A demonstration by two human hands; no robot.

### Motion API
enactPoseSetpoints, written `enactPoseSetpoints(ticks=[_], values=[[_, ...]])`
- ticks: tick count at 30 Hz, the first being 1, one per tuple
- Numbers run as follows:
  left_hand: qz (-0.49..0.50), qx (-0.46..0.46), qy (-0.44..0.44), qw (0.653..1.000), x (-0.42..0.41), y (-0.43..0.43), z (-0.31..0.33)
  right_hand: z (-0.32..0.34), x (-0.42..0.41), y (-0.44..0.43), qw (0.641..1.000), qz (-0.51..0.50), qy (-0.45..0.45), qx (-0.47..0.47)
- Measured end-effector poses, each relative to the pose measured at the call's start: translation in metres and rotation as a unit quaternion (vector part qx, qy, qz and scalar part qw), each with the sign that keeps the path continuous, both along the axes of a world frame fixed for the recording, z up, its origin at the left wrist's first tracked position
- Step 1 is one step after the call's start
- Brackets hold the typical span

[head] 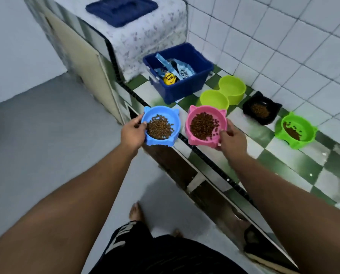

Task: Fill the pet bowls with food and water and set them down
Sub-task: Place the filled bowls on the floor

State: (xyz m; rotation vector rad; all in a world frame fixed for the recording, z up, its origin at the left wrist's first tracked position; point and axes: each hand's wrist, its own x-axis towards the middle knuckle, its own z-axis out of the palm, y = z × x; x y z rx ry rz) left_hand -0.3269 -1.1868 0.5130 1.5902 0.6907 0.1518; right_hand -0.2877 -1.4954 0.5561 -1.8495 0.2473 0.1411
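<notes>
Ok, both hands are carrying loaded bowls. Left hand (pixel 132 133) is gripping the blue bowl (pixel 155 142) by its left rim, thumb hooking over the edge, fingers tucking under. That bowl is hanging past the counter (pixel 283 155) front edge, over the floor (pixel 56 135). Right hand (pixel 232 139) is pinching the pink bowl (pixel 194 142) at its near-right rim, fingers curling round the wall. It's sitting over the counter's front edge; can't tell whether it's lifted or resting.

Key relation: each bowl is lying forward and inboard of its hand, kibble (pixel 159 126) heaping roughly centre, rims reading about level. Floor is lying down-left of the counter, so the left hand is nearer it. I'm guessing blue goes down first, and keeping it level is the risk.

Further back, black bowl (pixel 272 106) and green bowl (pixel 307 139) are waiting with kibble, well apart from either hand. Lime double bowl (pixel 242 89) is looking empty, so water is probably not done. Blue bin (pixel 185 89) of food bags (pixel 177 68) is sitting farthest.
</notes>
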Motion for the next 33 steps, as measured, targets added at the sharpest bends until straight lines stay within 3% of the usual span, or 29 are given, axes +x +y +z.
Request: enactPoseSetpoints(ticks=[12, 25, 30, 33], values=[[0.199, -0.054, -0.006, 0.979, -0.099, 0.180, 0.005, 0.000, 0.004, 0.220, 0.967, 0.247, -0.036, -0.053], [0.281, -0.051, -0.004, 0.958, -0.108, 0.433, 0.028, 0.004, 0.026, 0.507, 0.962, 0.274, 0.014, 0.004], [0.332, -0.063, -0.002, 0.941, -0.083, 0.513, 0.029, 0.001, 0.063, 0.604, 0.956, 0.291, 0.031, -0.004], [0.360, -0.072, 0.002, 0.930, -0.060, 0.562, 0.022, -0.009, 0.102, 0.660, 0.947, 0.321, -0.002, -0.025]])
